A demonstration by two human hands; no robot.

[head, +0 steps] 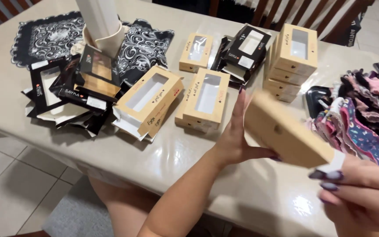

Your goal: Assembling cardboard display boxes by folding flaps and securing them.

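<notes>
Left hand (237, 142), as I read it, is open and flat, fingers straight up, palm pressed to the side of a kraft cardboard box (286, 131), thumb under it. Right hand (360, 193) pinches the box's near end where a white flap shows; fingers curled, closed on it. Box is held tilted above the tabletop (251, 197), toward its right edge. Window boxes (205, 96) lie just beyond the left hand; patterned fabric pile (369, 118) at the right edge.
</notes>
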